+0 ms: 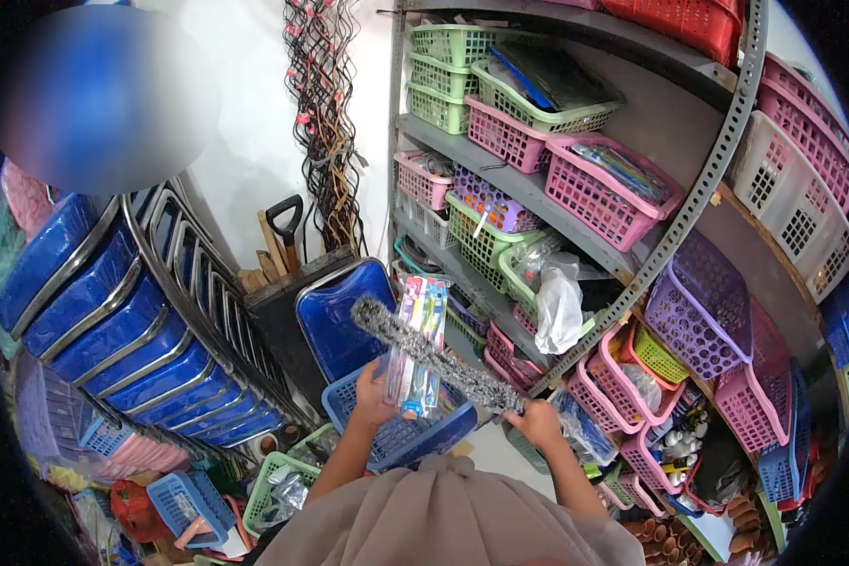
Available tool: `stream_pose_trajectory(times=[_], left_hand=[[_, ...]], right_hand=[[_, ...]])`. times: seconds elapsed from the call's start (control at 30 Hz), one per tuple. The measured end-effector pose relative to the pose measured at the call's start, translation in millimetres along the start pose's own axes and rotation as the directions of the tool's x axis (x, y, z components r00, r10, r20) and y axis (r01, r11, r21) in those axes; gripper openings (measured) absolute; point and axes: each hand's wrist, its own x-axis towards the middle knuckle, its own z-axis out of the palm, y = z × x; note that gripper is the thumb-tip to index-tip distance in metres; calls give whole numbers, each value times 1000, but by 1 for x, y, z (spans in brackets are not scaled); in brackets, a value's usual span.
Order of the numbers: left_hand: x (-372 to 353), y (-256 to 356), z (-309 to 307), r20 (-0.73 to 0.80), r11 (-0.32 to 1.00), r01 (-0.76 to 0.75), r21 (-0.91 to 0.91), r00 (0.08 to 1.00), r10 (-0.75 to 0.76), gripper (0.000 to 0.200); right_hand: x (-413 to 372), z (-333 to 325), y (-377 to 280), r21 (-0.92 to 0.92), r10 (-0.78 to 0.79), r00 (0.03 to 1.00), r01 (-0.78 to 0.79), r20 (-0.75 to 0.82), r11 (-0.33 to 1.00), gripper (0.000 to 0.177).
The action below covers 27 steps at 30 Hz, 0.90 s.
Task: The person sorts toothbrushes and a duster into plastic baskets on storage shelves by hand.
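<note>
My left hand (374,396) is closed on the edge of a clear plastic pack (419,344) of long, thin, colourful items that look like toothbrushes, held upright. My right hand (536,422) grips the lower end of a fluffy grey duster (443,366). The duster slants up to the left and crosses in front of the pack. Beneath both things is a blue plastic basket (344,401), partly hidden by the pack and my left hand.
Stacked blue chairs (104,321) stand on the left, with a blue seat (347,316) beyond the basket. A metal shelf (547,203) holds pink, green and purple baskets. A green basket (278,495) sits at lower left; pink baskets (599,391) crowd the right.
</note>
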Motion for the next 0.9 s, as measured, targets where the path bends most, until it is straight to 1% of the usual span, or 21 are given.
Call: stream_pose_trajectory(times=[0.03,0.07,0.13,0.17,0.2,0.23,0.27,0.3,0.37,0.4,0.47,0.5,0.53,0.57,0.6,0.63,0.7,0.77,0.8,0.83,0.9], left_hand=[[-3,-3,32,-303,999,-23,38,953,34,58],[-4,-4,27,-305,999,-23,37,952,34,58],[-4,-4,12,-108,996,-71,47,991,76,57],[-1,-1,5,-108,996,-72,48,991,76,57],[1,1,7,-217,995,-51,84,974,68,56],[1,3,8,-326,993,-26,117,943,63,54],[2,0,10,-342,982,-62,178,932,121,50],[3,0,6,-343,982,-66,180,931,125,50],[7,0,-8,-353,946,-154,286,900,254,48],[6,-1,-3,-354,944,-159,287,899,259,48],[2,-5,5,-529,939,-258,227,777,342,45],[1,-4,4,-531,936,-269,229,771,351,45],[1,-1,2,-453,943,-220,249,835,314,43],[1,0,1,-371,946,-173,274,888,270,42],[-3,-4,24,-396,930,-183,319,866,306,40],[-3,-5,23,-395,926,-197,322,861,320,40],[1,-11,14,-408,872,-268,409,801,437,41],[1,-18,-3,-411,850,-319,420,768,491,41],[1,-22,3,-414,831,-351,432,742,528,42],[1,-25,9,-416,826,-360,434,733,539,42],[0,-32,24,-364,927,-279,251,860,357,42]], right_hand=[[0,2,-3,-29,-8,1000,8,-6,1000,51],[-1,4,-5,-56,-15,1000,15,-13,998,50],[0,-2,-5,-37,-37,999,37,8,999,49],[2,-5,-5,-20,-63,998,63,29,998,47],[3,-7,-6,-20,-64,997,65,31,998,47],[4,-7,-8,-15,30,999,-30,16,999,45],[5,-7,-8,-9,124,992,-124,1,992,43],[4,-3,-6,-8,120,993,-120,2,993,43],[0,10,0,-140,-78,991,93,109,986,49],[0,5,-4,-92,-150,982,161,112,983,50],[5,-1,-4,-84,-148,984,156,96,984,49],[7,-3,-3,-77,-138,987,144,80,987,48],[11,6,4,-28,-97,995,97,6,995,48],[11,12,6,-25,-109,994,109,13,994,48],[13,15,4,-21,-68,998,69,13,997,48],[15,17,3,-18,-29,1000,29,12,999,49],[18,14,5,34,-115,992,113,45,993,48],[22,1,5,41,-334,942,333,18,942,47],[26,-12,2,92,-264,961,256,86,962,46],[30,-10,11,97,-276,957,268,90,959,46],[38,-5,25,62,-174,984,175,-28,983,45]])
